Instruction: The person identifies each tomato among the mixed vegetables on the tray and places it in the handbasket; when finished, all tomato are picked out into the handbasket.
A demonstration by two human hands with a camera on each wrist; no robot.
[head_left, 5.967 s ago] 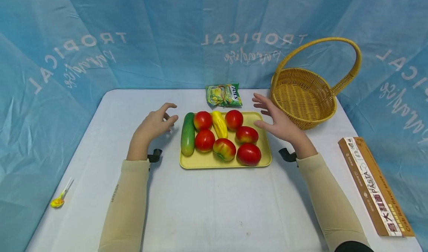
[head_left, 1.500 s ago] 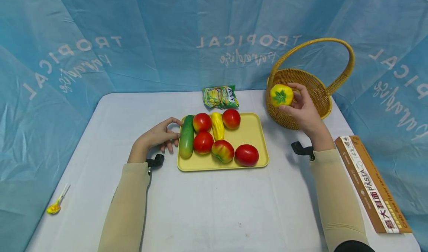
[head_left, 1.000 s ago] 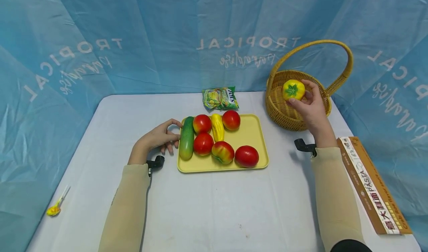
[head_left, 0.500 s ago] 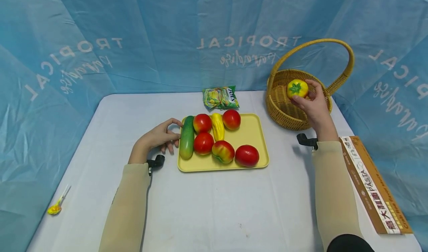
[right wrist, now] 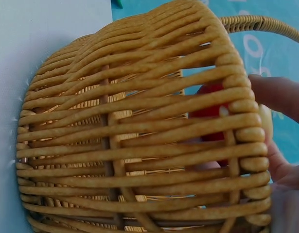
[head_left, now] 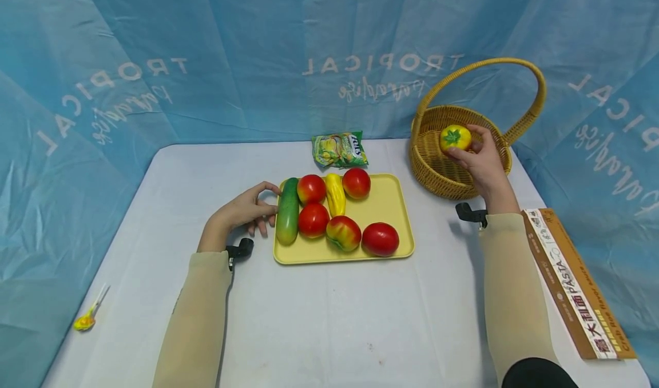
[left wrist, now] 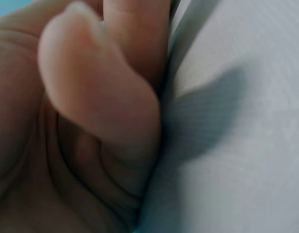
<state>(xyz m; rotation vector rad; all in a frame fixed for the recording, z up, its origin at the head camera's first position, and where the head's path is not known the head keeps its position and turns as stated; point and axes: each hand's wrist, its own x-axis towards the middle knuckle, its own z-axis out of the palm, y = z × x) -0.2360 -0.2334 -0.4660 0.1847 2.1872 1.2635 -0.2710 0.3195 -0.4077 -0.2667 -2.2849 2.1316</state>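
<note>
My right hand (head_left: 485,162) grips a toy fruit (head_left: 455,139), yellow around its green star-shaped leaf, at the opening of the wicker basket (head_left: 437,173). Through the basket's weave in the right wrist view, the fruit's red side (right wrist: 210,109) shows. My left hand (head_left: 244,209) rests at the left edge of a yellow tray (head_left: 381,190), index fingertip and thumb right at the rim by a cucumber (head_left: 287,213). In the left wrist view, bent fingers (left wrist: 98,82) lie close to the white tabletop; the tray is out of sight there.
On the tray lie several red toy fruits (head_left: 380,240) and a yellow banana-shaped piece (head_left: 336,196). Behind it is a green snack bag (head_left: 340,150). A pasta box (head_left: 579,285) lies along the right edge, a lollipop (head_left: 86,319) at far left. The basket's tall handle (head_left: 484,63) arches above its opening.
Since the first frame, my right hand has taken the fruit from the tray's right side to the basket, lately lowering slightly. My left hand has come to the tray's left edge.
</note>
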